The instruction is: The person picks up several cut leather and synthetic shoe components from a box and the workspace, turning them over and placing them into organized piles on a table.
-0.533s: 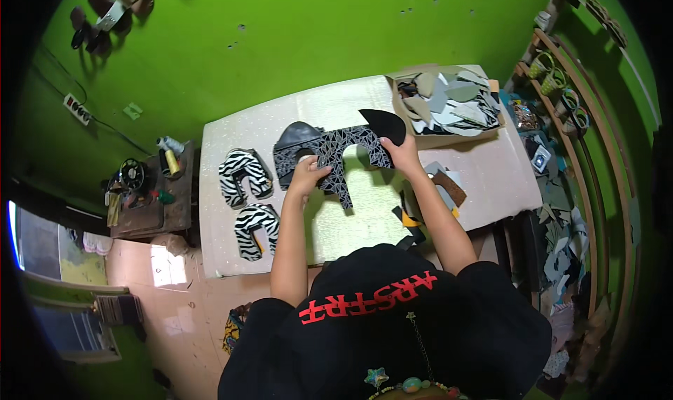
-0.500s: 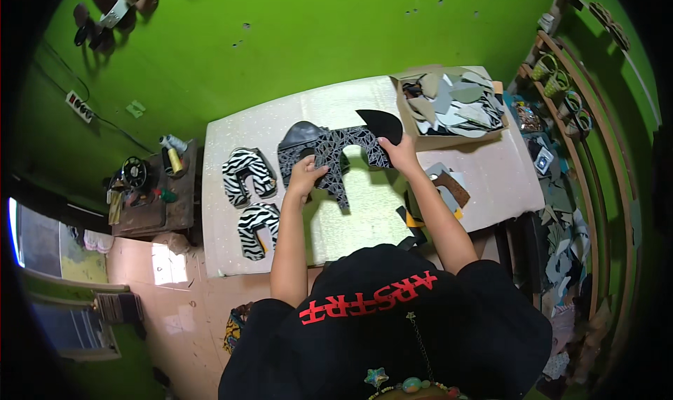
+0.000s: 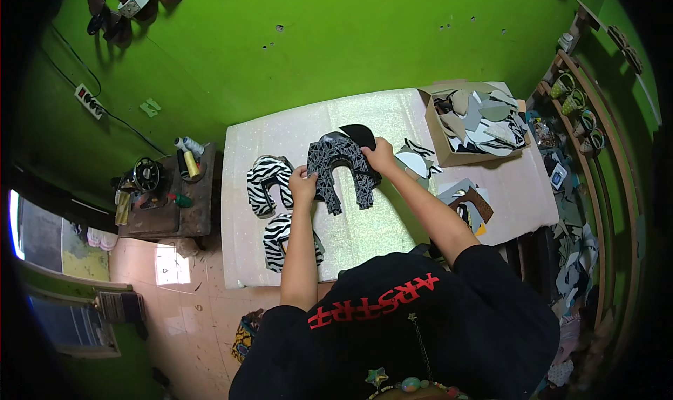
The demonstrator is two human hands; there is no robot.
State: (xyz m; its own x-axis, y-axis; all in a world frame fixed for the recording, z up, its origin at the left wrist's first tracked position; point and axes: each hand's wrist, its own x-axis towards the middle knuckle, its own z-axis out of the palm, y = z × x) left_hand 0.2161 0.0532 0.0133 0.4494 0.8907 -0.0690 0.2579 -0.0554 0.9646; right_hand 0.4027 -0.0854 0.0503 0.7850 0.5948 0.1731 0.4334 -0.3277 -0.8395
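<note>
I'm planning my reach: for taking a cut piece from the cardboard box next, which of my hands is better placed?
Probably your right hand: it is nearer the cardboard box, though it holds the black curved piece. Your left hand grips the patterned piece by its left edge, farther away.

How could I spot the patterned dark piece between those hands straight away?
Find the pale table below the green wall. Near its middle, between the left hand and right hand, is a dark, arch-shaped piece. Thin grey lines crisscross it, unlike its two boldly zebra-striped neighbours.
</note>
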